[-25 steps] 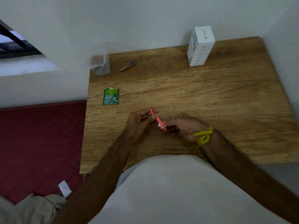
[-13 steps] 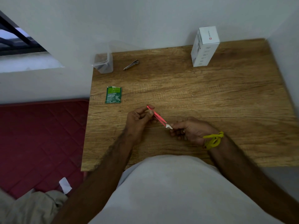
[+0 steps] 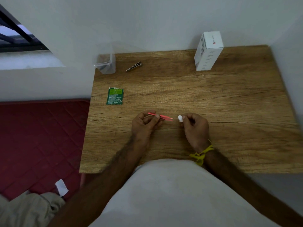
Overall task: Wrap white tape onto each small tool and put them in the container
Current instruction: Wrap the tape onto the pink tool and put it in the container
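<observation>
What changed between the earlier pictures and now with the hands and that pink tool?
The right hand pulled away to the right, taking the white tape piece off the pink tweezers; a gap now separates them. The left hand still holds the tweezers. The container, nail clipper, green packet and white box stayed put.

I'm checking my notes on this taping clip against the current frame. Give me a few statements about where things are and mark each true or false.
1. The left hand holds the pink tweezers. True.
2. The right hand pinches a small piece of white tape. True.
3. The tape is already wrapped round the tweezers. False: a gap of bare table shows between the tape and the tweezers' tips.
4. The metal tool lies inside the clear container. False: it lies on the table just to the right of the container.
5. A green packet lies flat near the table's left edge. True.
</observation>
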Demonstrator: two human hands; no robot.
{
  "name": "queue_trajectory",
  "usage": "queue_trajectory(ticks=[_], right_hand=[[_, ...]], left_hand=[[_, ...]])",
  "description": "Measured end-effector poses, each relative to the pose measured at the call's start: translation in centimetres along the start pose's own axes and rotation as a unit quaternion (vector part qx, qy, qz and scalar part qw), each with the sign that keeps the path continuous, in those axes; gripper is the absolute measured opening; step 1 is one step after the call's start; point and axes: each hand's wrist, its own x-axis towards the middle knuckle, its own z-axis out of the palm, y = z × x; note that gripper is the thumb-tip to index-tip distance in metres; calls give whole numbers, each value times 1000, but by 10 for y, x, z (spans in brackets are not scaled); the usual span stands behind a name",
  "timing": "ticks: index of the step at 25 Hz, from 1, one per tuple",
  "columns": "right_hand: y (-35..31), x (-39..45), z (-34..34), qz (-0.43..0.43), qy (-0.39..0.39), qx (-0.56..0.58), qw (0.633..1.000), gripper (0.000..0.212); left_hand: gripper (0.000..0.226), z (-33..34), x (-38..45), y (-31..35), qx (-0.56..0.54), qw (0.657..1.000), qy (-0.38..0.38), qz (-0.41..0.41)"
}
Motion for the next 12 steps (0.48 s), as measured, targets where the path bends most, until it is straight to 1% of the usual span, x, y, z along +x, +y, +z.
queue_trajectory(ticks=[3, 7, 9, 12], right_hand=[[2, -1, 3, -39, 25, -34, 998, 10], [4, 0, 7, -89, 10, -64, 994, 10], [6, 1, 8, -93, -4, -75, 993, 11], [8, 2, 5, -78, -17, -52, 995, 11]], left_hand=[[23, 2, -3, -2, 4, 1000, 11, -3], [24, 4, -5, -6, 16, 1000, 21, -18], [27, 5, -5, -9, 16, 999, 31, -21], [28, 7, -4, -10, 13, 999, 41, -20]])
